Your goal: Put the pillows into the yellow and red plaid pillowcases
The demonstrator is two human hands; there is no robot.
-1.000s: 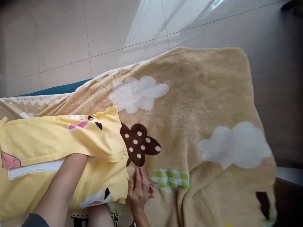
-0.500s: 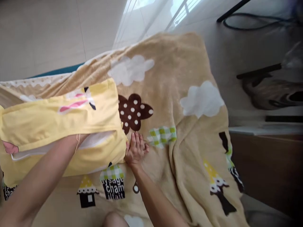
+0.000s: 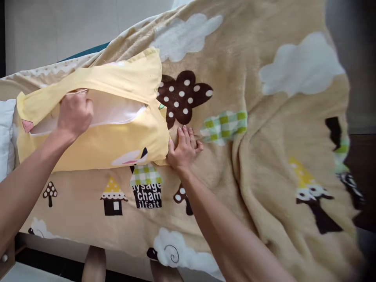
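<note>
A yellow pillowcase (image 3: 126,137) with printed patches lies over a white pillow (image 3: 117,105), which shows through its long opening. My left hand (image 3: 75,111) is closed in a fist at the upper edge of that opening, with the yellow cloth lifted and bunched behind the knuckles. Resting on the blanket at the pillowcase's right end, my right hand (image 3: 185,149) has its fingers stretched out and its thumb against the yellow cloth. Beneath everything is a tan blanket (image 3: 270,129) printed with clouds, houses and mushrooms.
White bedding (image 3: 6,137) sits at the far left. Deep folds run through the blanket on the right. Pale floor (image 3: 58,27) shows beyond the far edge, and my legs (image 3: 94,264) are at the near edge. A wooden piece (image 3: 7,258) stands at lower left.
My left hand has come out of the pillowcase opening and now grips its upper edge, lifting the cloth so the opening gapes wider. My right hand stays beside the pillowcase. The view has shifted.
</note>
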